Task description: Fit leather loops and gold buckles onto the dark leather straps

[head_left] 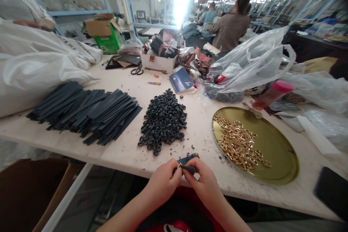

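At the table's front edge, my left hand (167,178) and my right hand (203,178) are closed close together on one dark strap (189,169). A small gold buckle (179,165) shows at my left fingertips, partly hidden by them. Just beyond my fingers lies another dark strap (187,158) with a gold piece at its right end. A heap of small black loops (163,119) stands in front of my hands. Further left lie many flat dark strips (89,110) in a stack. To the right, gold buckles (239,145) are spread over a round gold tray (280,152).
White sacks (35,69) cover the table's left end. Scissors (137,71), a blue booklet (181,80) and a filled white box (157,63) are further back. At right are a clear plastic bag (244,69), a pink-capped bottle (273,95) and a dark flat object (333,190).
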Demonstrator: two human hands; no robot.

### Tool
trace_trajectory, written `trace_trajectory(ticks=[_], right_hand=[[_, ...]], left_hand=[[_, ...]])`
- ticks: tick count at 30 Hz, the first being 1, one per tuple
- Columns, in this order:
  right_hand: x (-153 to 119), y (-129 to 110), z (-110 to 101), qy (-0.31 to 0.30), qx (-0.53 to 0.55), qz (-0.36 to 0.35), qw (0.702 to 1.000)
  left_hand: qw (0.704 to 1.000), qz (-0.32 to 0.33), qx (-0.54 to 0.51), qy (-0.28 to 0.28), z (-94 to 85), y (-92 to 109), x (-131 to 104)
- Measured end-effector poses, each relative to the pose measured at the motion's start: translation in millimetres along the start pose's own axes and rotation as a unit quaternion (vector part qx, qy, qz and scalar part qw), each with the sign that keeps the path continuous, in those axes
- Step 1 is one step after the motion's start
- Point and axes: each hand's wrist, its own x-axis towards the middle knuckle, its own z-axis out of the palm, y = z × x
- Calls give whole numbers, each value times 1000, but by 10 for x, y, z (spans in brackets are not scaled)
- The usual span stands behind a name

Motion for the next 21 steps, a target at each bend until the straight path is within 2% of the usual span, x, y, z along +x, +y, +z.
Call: trace_trajectory(ticks=[2, 5, 8, 11, 13, 16, 17, 21], right_hand=[[30, 6, -10, -33, 61, 52, 996], [88, 23, -5, -85, 165, 109, 977], [159, 59, -7, -109, 167, 78, 977], [346, 109, -83, -170, 99, 40, 980], [576, 152, -167, -142, 10, 23, 990], [1015, 238, -247, 3, -103, 1, 995], [1152, 269, -248, 33, -121, -4, 992], [1478, 360, -169, 64, -151, -7, 986]], left_hand=[[1000, 7, 18, -3, -23, 32, -10], [999, 15, -29, -38, -63, 34, 19], [994, -18, -96, -42, -57, -70, 134], [983, -39, -178, -22, -24, -202, 275], [979, -23, -203, -12, -11, -250, 342], [983, -5, -181, -18, -1, -260, 400], [984, -9, -175, -14, 4, -258, 415], [983, -30, -179, 26, 20, -299, 456]])
